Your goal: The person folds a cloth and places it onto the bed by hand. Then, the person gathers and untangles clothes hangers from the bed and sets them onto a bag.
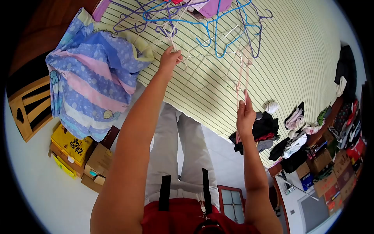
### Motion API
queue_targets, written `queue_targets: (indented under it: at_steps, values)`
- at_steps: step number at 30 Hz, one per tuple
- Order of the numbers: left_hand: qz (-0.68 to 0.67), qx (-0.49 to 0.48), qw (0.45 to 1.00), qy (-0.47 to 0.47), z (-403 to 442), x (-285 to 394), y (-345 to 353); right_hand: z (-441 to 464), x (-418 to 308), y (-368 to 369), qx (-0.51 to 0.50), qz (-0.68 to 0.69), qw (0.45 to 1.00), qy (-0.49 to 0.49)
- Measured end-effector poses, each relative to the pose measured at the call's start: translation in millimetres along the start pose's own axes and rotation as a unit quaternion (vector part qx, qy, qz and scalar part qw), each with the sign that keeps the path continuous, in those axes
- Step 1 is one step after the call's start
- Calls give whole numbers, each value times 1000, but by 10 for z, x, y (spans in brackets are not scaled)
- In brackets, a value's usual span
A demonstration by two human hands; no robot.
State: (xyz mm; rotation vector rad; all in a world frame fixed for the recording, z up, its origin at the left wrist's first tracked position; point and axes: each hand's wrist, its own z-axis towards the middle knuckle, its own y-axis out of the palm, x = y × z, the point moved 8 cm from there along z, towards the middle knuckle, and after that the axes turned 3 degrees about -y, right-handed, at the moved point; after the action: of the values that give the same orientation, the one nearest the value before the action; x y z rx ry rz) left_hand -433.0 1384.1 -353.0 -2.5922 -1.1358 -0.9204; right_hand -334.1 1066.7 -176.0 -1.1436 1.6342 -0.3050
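Observation:
My left hand (170, 61) is closed at the near side of the hanger pile, its fingers pinched on a white clothes hanger (168, 34). To the right, my right hand (245, 115) grips a pink clothes hanger (238, 74) that stands up from the fist over the bed. Blue hangers (208, 29) and purple hangers (130, 24) lie tangled beyond both hands. Several thin white wire hangers are spread between them on the striped sheet (296, 58). Where exactly the left fingers meet the hanger is partly hidden.
A blue and pink patterned cloth (93, 78) hangs over the bed's left edge, near a wooden chair (31, 103). Cardboard boxes (97, 162) and a yellow box (70, 142) stand on the floor below. Dark folded clothes (267, 126) lie along the right edge; more boxes (325, 183) are beyond.

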Motion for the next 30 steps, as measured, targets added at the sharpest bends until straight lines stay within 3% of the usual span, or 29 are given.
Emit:
queue_targets:
  at_steps: [2, 5, 8, 13, 15, 20, 23, 26, 27, 29, 30]
  values:
    - [-30, 23, 999, 11, -105, 74, 92, -15, -31, -68, 26, 179, 981, 67]
    - [-109, 2, 994, -13, -544, 378, 479, -11, -108, -142, 61, 368, 924, 81]
    - [-151, -68, 985, -46, -986, 494, 820, -17, -559, -302, 114, 380, 916, 58]
    - [-144, -178, 968, -103, -1687, 508, 1353, 311, -756, -443, 29, 344, 937, 52]
    - [-133, -172, 966, -137, -1983, 559, 1536, 392, -849, -524, 21, 347, 937, 28]
    - [-155, -134, 978, -30, -1977, 588, 1589, 405, -879, -730, 32, 410, 911, 3]
    - [-184, -131, 974, -16, -1911, 655, 1573, 334, -784, -931, 84, 323, 942, -9]
    - [-153, -183, 968, 80, -1997, 980, 1638, 223, -705, -1056, 145, 272, 951, 9]
    - [-83, -195, 974, 85, -2004, 1015, 1633, 185, -827, -1160, 211, 154, 963, -68]
    - [54, -219, 970, 92, -1982, 1038, 1585, 135, -952, -1235, 235, 26, 966, -106]
    - [130, -199, 963, 130, -1885, 991, 1535, 183, -902, -1176, 169, -41, 983, -61]
